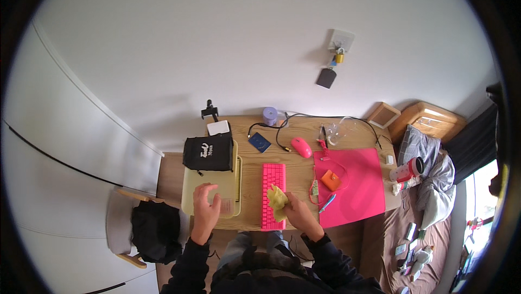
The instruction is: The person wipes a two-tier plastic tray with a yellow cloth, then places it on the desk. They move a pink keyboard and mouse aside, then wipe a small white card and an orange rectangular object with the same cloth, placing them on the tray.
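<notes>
My right hand (302,214) grips a crumpled yellow-green cloth (277,199) above a pink keyboard (273,171) on the wooden desk (253,176). Part of the keyboard is hidden beneath the cloth. My left hand (206,210) hangs over the front of a pale yellow tray (193,180), fingers apart and holding nothing. Next to its thumb is a clear card or label (227,206) bearing print. A black zip pouch (208,153) with white lettering rests at the rear of the tray.
Right of the keyboard lies a pink desk mat (360,188) with an orange pouch (331,180) and a light-blue pen (327,203). Behind are a pink mouse (301,147), a dark-blue booklet (259,142), a purple jar (270,116) and black cables (317,115). A tumbler (407,170) stands at the right edge.
</notes>
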Tool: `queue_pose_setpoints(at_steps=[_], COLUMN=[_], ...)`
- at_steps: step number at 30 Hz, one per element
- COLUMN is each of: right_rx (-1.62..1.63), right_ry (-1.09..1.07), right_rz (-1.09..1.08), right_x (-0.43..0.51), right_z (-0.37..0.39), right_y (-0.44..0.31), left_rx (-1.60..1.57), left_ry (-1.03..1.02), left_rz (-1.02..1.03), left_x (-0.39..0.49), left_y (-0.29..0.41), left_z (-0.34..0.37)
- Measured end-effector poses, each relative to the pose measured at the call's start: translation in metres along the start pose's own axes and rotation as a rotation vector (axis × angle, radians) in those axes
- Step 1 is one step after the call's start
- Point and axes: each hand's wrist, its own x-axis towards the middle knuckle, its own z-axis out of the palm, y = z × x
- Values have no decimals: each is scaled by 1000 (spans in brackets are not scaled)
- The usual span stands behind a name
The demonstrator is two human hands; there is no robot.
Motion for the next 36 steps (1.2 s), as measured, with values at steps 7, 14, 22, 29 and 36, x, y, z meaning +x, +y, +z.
queue_pose_setpoints(at_steps=[7, 14, 22, 29, 36], right_rx=[-122, -727, -617, -667, -610], right_ry=[235, 77, 180, 109, 178], right_rz=[75, 233, 671, 702, 696], right_x=[-6, 9, 46, 62, 54], right_z=[-36, -66, -66, -61, -75], right_y=[85, 225, 230, 234, 228], left_rx=[-154, -206, -215, -264, -307], left_ry=[-40, -158, -157, -173, -225], left_rz=[-52, -96, -145, -182, -107], left_x=[1, -4, -26, -31, -23], left_y=[44, 70, 83, 81, 82], left_z=[23, 45, 55, 52, 60])
